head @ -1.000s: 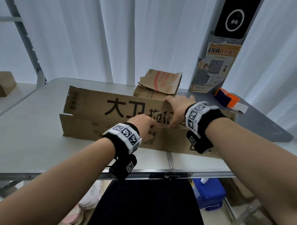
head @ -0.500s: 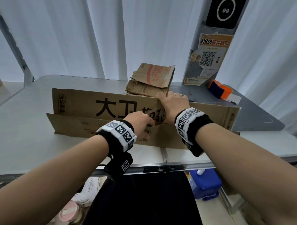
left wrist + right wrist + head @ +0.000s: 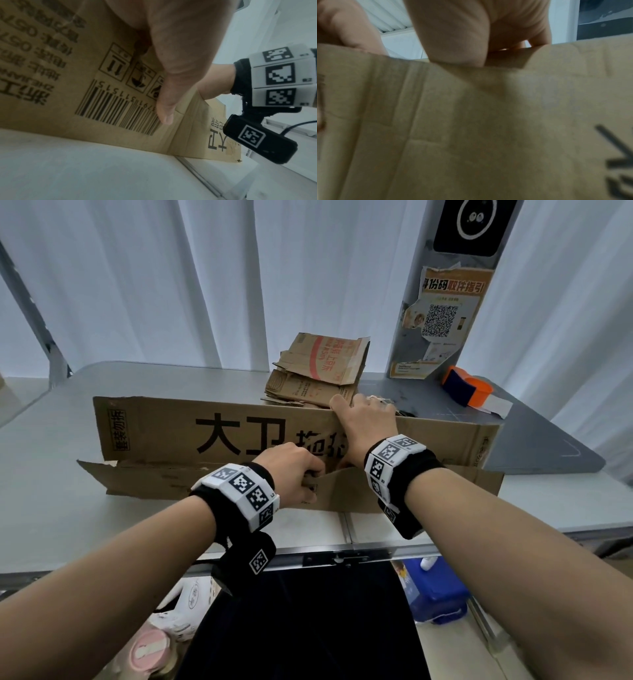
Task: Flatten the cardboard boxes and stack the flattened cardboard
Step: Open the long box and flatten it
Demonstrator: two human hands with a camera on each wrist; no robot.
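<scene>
A long brown cardboard box (image 3: 164, 433) with large black characters stands on its side across the grey table (image 3: 51, 508). Its lower flap (image 3: 154, 479) lies folded out toward me. My left hand (image 3: 294, 470) grips the top edge of that flap near the middle, its thumb (image 3: 164, 102) pressed on the barcode panel (image 3: 120, 108). My right hand (image 3: 366, 422) grips the box's upper edge, fingers hooked over the far side; the cardboard (image 3: 488, 121) fills the right wrist view under the hand (image 3: 457, 40). A pile of flattened cardboard (image 3: 318, 371) lies behind the box.
An orange and blue tape dispenser (image 3: 466, 386) sits at the back right next to a grey post (image 3: 445, 302) with a QR poster. White curtains hang behind the table. Below the table's front edge are a blue container (image 3: 435, 590) and a pink-lidded cup (image 3: 150, 652).
The box's top panel has tilted up more upright. My right hand has slid up to its top edge. My left hand stays on the lower flap.
</scene>
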